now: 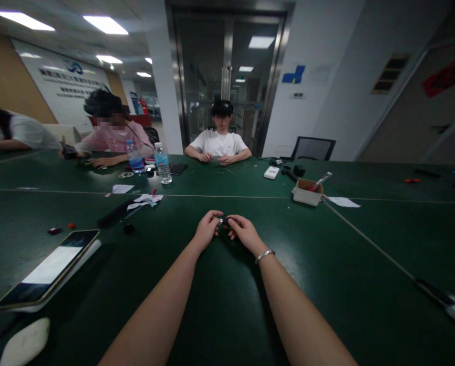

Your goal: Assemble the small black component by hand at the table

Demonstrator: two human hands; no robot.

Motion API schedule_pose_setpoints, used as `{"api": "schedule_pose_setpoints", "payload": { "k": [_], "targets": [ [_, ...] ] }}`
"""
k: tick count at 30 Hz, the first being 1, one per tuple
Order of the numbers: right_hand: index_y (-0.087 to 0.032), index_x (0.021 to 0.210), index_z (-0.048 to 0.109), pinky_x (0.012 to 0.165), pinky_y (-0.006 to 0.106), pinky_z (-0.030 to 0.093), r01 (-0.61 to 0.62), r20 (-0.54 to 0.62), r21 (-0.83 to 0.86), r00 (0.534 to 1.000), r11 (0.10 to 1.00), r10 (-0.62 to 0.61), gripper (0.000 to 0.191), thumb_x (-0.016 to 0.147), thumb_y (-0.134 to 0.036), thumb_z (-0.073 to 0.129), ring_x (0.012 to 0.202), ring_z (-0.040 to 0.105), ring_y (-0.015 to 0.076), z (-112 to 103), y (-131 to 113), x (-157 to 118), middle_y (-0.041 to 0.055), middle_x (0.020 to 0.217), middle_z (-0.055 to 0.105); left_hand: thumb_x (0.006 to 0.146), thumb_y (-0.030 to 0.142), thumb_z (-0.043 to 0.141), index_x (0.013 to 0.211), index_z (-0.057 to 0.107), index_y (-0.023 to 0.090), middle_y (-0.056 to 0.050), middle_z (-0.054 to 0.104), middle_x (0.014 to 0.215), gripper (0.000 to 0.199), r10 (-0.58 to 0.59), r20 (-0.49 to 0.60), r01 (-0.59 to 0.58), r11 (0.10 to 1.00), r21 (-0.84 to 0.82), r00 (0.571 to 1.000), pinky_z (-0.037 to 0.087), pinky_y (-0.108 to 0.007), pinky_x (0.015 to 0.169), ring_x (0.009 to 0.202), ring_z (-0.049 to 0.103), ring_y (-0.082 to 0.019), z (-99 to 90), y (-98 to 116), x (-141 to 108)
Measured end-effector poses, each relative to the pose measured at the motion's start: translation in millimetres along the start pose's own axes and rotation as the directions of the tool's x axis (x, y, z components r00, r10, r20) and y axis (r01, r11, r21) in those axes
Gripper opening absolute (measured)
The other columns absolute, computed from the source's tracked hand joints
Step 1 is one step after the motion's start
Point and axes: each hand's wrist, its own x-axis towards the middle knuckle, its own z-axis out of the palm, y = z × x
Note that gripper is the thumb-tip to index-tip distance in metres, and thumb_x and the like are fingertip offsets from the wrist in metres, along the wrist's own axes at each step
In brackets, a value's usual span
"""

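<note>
Both of my hands meet over the green table (pixel 227 284), in front of me. Between them is a small black object with a silver end (pixel 224 221), perhaps a USB stick; it is too small to tell for sure. My left hand (pixel 208 228) pinches its silver end with thumb and fingertips. Around the black end, the fingers of my right hand (pixel 246 232) are closed, hiding part of it. A silver bracelet (pixel 264 256) circles my right wrist.
On the left lie a phone (pixel 50 269) on a white support, a white mouse-like item (pixel 25 343) and paper scraps (pixel 145 201). Water bottles (pixel 162 163) stand farther back. A small box (pixel 307 193) and a cable (pixel 368 239) are right. People sit opposite, one person (pixel 222 144) facing me.
</note>
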Motion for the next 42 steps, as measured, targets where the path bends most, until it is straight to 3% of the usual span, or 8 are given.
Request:
{"api": "schedule_pose_setpoints", "payload": {
  "k": [4,14,20,26,31,35,40,42],
  "targets": [
    [-0.015,0.102,0.061,0.044,0.019,0.047,0.002,0.000,-0.013,1.000,1.000,-0.002,0.029,0.080,-0.035,0.061,0.050,0.056,0.0073,0.1,0.4,0.0,0.0029,0.076,0.066,0.081,0.035,0.050,0.096,0.062,0.016,0.004,0.047,0.057,0.027,0.015,0.017,-0.016,0.998,0.057,1.000,0.036,-0.017,0.041,0.047,0.044,-0.008,-0.3,-1.8,0.6],
    [-0.014,0.102,0.060,0.046,0.020,0.047,-0.003,0.003,-0.042,1.000,0.999,0.003,0.028,0.081,-0.032,0.059,0.049,0.055,0.0073,0.6,-1.1,-1.6,0.0024,0.073,0.065,0.077,0.020,0.048,0.098,0.062,0.016,0.002,0.049,0.066,0.026,-0.009,0.021,0.008,0.998,0.069,1.000,0.038,-0.016,0.043,0.056,0.048,-0.009,-1.7,-5.5,3.2],
    [-0.024,0.113,0.050,0.046,0.020,0.049,0.089,0.018,0.011,0.996,0.996,-0.089,0.049,0.068,-0.022,0.068,0.054,0.059,0.0060,-0.3,-7.0,-6.2,0.0045,0.110,0.060,0.078,0.026,0.050,0.103,0.059,0.017,0.004,0.046,0.060,0.028,0.040,0.028,-0.042,0.996,0.074,0.999,0.035,-0.016,0.042,0.050,0.045,-0.008,-0.8,-5.4,1.4],
    [-0.018,0.104,0.051,0.040,0.019,0.045,-0.021,-0.012,0.030,1.000,0.999,0.022,0.034,0.079,-0.040,0.057,0.044,0.056,0.0087,0.3,-7.2,-3.6,-0.0023,0.067,0.059,0.079,0.028,0.051,0.106,0.057,0.017,0.004,0.047,0.062,0.030,0.065,0.034,-0.067,0.995,0.070,0.997,0.035,-0.016,0.043,0.053,0.046,-0.008,0.5,-5.8,0.7],
    [-0.026,0.118,0.042,0.043,0.019,0.048,0.051,-0.028,0.045,0.998,0.998,-0.050,0.061,0.064,-0.025,0.070,0.050,0.058,0.0063,-1.2,-7.9,-4.5,0.0001,0.096,0.060,0.078,0.029,0.053,0.105,0.057,0.017,0.005,0.047,0.060,0.030,0.058,0.012,-0.059,0.997,0.042,0.998,0.033,-0.016,0.041,0.049,0.044,-0.007,1.2,-5.2,1.5],
    [-0.019,0.113,0.047,0.039,0.019,0.046,-0.030,-0.027,0.030,0.999,0.999,0.031,0.041,0.077,-0.037,0.058,0.043,0.055,0.0073,-0.2,-7.7,-3.8,-0.0019,0.073,0.058,0.078,0.029,0.053,0.105,0.056,0.016,0.004,0.049,0.063,0.031,0.067,0.014,-0.068,0.997,0.042,0.998,0.035,-0.016,0.042,0.052,0.047,-0.008,1.2,-4.7,1.0],
    [-0.025,0.116,0.046,0.042,0.019,0.049,0.050,-0.032,0.037,0.998,0.998,-0.049,0.053,0.068,-0.026,0.068,0.050,0.058,0.0053,-0.5,-7.2,-3.2,0.0012,0.098,0.059,0.080,0.028,0.051,0.108,0.055,0.016,0.004,0.049,0.064,0.031,0.066,0.028,-0.067,0.996,0.058,0.997,0.034,-0.015,0.042,0.051,0.046,-0.007,0.5,-5.8,0.9],
    [-0.023,0.113,0.048,0.042,0.019,0.049,0.016,-0.052,0.041,0.999,0.999,-0.014,0.045,0.072,-0.031,0.065,0.048,0.058,0.0060,-1.0,-6.3,-2.7,0.0010,0.091,0.060,0.080,0.029,0.051,0.109,0.055,0.016,0.004,0.050,0.065,0.031,0.072,0.031,-0.074,0.995,0.060,0.997,0.035,-0.015,0.043,0.051,0.046,-0.006,0.0,-6.2,0.9]
  ]
}}
